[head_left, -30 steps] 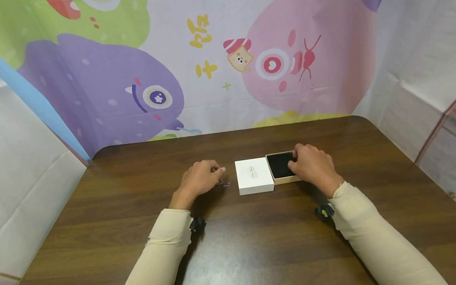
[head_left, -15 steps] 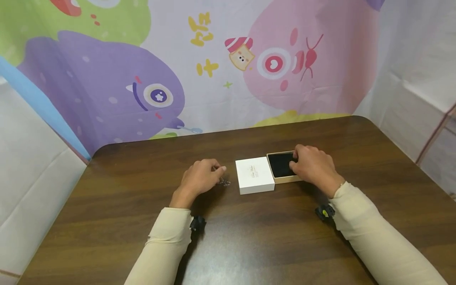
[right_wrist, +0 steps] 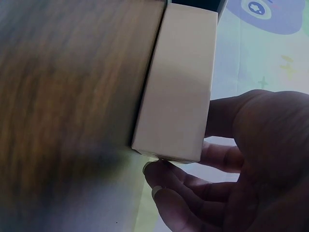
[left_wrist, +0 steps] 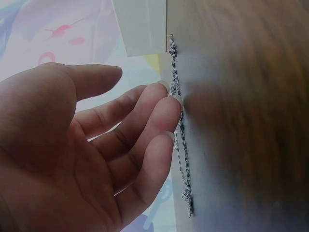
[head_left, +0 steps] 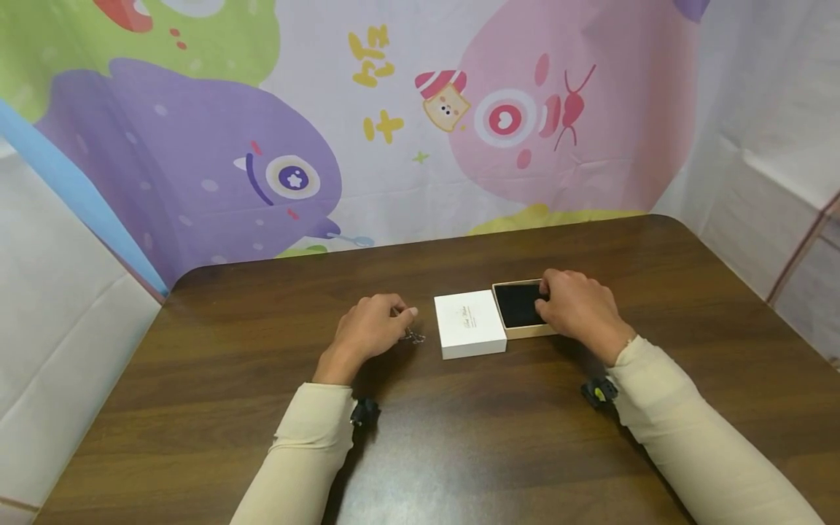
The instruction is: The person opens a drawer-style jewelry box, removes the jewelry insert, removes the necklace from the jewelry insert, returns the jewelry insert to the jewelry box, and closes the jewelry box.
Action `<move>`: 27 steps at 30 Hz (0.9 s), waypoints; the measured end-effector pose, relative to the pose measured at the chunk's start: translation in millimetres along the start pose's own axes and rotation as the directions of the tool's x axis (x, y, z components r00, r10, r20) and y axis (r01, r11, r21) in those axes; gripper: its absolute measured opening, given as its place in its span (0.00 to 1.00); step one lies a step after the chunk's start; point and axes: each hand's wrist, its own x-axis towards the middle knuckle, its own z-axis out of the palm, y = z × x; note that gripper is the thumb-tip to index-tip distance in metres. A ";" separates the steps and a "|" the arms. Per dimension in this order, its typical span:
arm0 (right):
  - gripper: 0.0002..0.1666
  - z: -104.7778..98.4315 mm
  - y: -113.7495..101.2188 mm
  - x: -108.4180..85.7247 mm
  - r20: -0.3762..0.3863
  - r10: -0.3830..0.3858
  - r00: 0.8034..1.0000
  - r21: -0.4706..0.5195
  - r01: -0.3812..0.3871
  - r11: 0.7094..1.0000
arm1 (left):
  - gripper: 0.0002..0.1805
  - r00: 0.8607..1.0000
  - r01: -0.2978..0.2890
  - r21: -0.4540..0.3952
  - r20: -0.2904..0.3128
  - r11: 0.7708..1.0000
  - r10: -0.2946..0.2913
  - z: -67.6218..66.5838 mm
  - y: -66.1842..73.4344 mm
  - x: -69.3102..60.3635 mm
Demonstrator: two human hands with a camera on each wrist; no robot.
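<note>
My left hand (head_left: 367, 332) hovers low over the table, its fingertips touching a thin silver jewelry chain (left_wrist: 175, 72) that lies stretched along the wood. The left wrist view shows the fingers loosely bent and the thumb apart from them. Under the fingertips part of the chain is hidden. My right hand (head_left: 580, 310) grips the right end of a small cardboard box (head_left: 533, 332), thumb over its rim and fingers against the outer end. A black pad (head_left: 517, 306) lies inside the box. Directly left of it stands a white box lid (head_left: 469, 324) with small printed lettering.
The brown wooden table (head_left: 420, 452) reaches back to a printed cartoon curtain (head_left: 394, 182). Light cloth panels hang at both sides. A small dark camera is strapped to each wrist.
</note>
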 end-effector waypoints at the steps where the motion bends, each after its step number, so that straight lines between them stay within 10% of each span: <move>1: 0.15 0.1 0.1 0.1 -0.001 -0.004 1.000 0.000 0.004 1.000 | 0.16 1.000 0.000 0.000 0.000 1.000 0.000 0.0 0.0 -0.1; 27: 0.17 0.0 0.6 0.7 0.002 -0.026 1.000 -0.007 0.026 1.000 | 0.16 1.000 -0.016 0.003 -0.003 1.000 0.016 1.7 4.8 -1.4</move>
